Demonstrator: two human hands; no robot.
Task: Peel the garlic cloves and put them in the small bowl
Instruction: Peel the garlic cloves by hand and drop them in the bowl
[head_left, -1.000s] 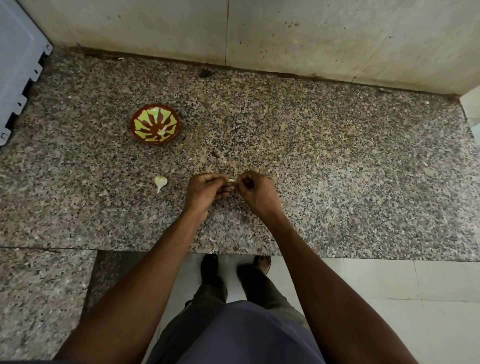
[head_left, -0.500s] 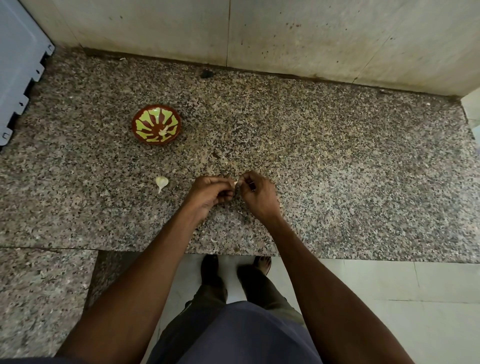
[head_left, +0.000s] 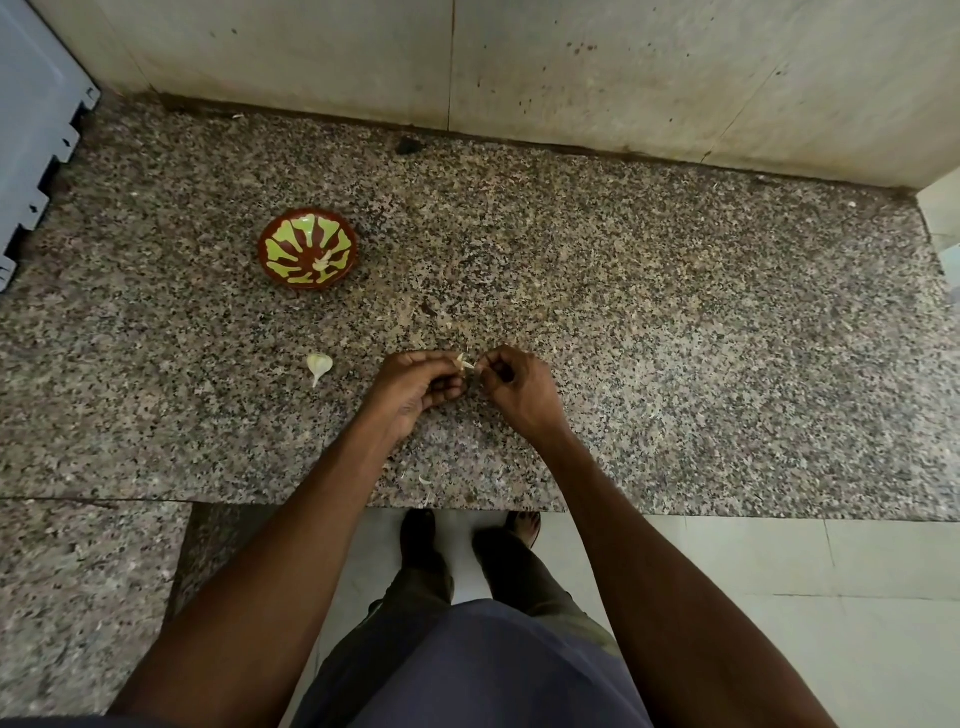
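Home kitchen: granite counter (head_left: 675, 364), tiled wall (head_left: 623, 78).

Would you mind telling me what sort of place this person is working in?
Probably a home kitchen: a speckled granite counter against a stained wall, with a small bowl and a loose garlic clove on it.

Granite counter (head_left: 675, 322) bears bowl (head_left: 308, 254) (patterned) and garlic clove (head_left: 318, 365).

Speckled granite counter (head_left: 675, 338) against stained pale wall (head_left: 623, 78), tiled floor (head_left: 779, 597).
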